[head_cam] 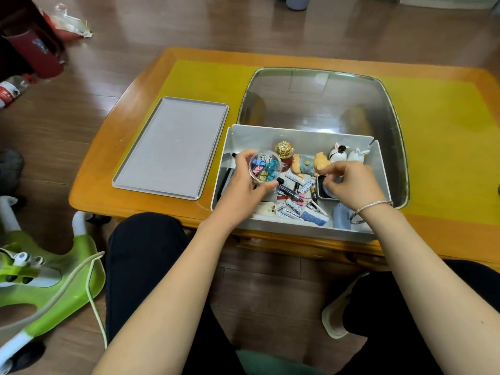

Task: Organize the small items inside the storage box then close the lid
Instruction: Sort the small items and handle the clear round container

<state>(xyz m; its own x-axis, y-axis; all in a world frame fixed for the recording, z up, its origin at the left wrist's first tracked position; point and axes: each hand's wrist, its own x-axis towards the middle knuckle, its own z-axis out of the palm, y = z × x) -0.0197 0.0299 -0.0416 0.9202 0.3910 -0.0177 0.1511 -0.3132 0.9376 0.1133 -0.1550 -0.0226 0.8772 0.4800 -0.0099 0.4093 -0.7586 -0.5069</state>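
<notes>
We see a wooden table (113, 147) with a yellow mat and a glass inset, viewed from the head camera, largest things first. On it stands the open grey box (297, 136), set at the near edge in front of us. Its lid (173, 147) lies flat on the table just beside the box, to the left, apart from it. We judge that we are in the sorting step: the lid is off and the contents lie loose and mixed. Along the far wall of the box stand a gold-topped bottle (285, 151), a doll (308, 163) lying on its side, and two small rabbit figures (349, 152). On the box floor we note scattered batteries (293, 211), pens, and a small dark tin (323, 190). Our left hand (243, 185) holds a clear round tub (265, 165) of coloured binder clips above the left part of the box, fingers wrapped round its wall. Our right hand (349, 182) hovers over the tin with its fingertips drawn close together; whether they pinch anything we cannot tell. The next move, in our judgement, calls for setting the tub upright in a free spot near the left wall, then gathering the batteries together. Only after that does the lid go on, squared to the rim.
</notes>
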